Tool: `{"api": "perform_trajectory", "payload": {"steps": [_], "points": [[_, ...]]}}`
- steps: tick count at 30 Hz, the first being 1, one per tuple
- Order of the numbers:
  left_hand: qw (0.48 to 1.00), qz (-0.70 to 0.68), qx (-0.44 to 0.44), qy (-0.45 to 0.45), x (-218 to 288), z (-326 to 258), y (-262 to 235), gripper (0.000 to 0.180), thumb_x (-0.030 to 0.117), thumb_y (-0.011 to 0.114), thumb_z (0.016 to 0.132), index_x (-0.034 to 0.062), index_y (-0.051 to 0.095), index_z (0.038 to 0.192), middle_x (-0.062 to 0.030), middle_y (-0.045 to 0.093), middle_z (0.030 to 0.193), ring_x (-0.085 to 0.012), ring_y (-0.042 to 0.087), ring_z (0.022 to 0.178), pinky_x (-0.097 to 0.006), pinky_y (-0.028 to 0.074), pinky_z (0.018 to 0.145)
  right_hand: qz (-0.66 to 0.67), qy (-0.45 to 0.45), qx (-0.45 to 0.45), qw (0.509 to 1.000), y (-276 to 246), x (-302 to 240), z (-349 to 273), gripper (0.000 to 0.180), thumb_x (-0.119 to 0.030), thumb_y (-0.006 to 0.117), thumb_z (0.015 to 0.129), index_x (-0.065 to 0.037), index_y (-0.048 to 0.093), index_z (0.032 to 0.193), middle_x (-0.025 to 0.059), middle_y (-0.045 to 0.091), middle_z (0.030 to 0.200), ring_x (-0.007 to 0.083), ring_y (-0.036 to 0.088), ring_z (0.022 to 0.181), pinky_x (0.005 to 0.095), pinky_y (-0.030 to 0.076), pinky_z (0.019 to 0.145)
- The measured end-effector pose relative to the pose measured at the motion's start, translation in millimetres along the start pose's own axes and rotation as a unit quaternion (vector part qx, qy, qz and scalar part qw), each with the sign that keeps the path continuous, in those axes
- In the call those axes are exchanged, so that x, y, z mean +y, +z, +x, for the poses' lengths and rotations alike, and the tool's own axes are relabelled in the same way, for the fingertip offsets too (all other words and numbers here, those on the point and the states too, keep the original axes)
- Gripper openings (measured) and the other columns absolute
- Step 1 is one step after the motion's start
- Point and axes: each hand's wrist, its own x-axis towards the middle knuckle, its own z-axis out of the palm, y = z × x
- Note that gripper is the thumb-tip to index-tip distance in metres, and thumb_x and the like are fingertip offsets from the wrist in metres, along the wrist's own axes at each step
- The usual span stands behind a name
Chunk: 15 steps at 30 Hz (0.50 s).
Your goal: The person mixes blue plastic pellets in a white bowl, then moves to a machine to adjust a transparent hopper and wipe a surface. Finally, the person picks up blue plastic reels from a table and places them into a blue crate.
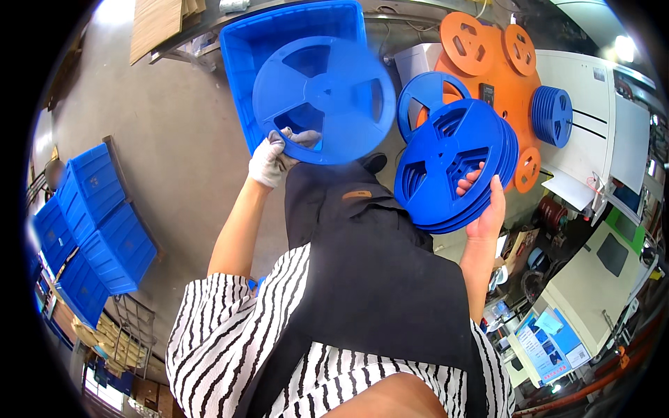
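A: The left hand (273, 159), in a pale glove, pinches the rim of a single blue reel (324, 99), held over the blue crate (244, 49).

B: Yep, and the bare right hand (486, 209) is curled around a stack of blue reels (449, 164), fingers through a spoke hole. Orange reels (488, 52) and more blue ones (554, 115) sit on the bench (592, 139) just past it.

The left hand (273, 159), in a white glove, grips the lower rim of a single blue reel (324, 99) held over a blue crate (240, 49). The bare right hand (484, 205) holds a stack of blue reels (449, 164), fingers through a spoke opening. Beyond, orange reels (488, 52) and more blue reels (552, 115) sit on what seems a white machine top (599, 132).
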Motion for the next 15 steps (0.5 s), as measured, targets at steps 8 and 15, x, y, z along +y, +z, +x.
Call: {"api": "perform_trajectory", "payload": {"steps": [8,15], "points": [[0.790,0.557,0.203,-0.153,-3,96,-129,0.036,0.019,0.048,0.094,0.0023,0.047,0.127,-0.0296,0.049,0.133,-0.0380,0.051,0.121,-0.034,0.045,0.098,-0.090,-0.034,0.030,0.995,12,-1,-9,0.034,-0.017,0.049,0.092,0.004,0.054,0.118,0.0177,0.067,0.098,0.0260,0.067,0.082,0.0364,0.056,0.074],[0.556,0.725,0.364,0.180,-27,111,-82,0.051,0.027,0.066,0.086,-0.0017,0.050,0.125,-0.0225,0.053,0.130,-0.0401,0.049,0.121,-0.041,0.038,0.103,0.080,-0.075,-0.001,0.994,-26,-12,-9,0.040,-0.022,0.046,0.092,-0.002,0.051,0.126,0.0067,0.061,0.089,0.0167,0.058,0.076,0.0320,0.049,0.068]]}}
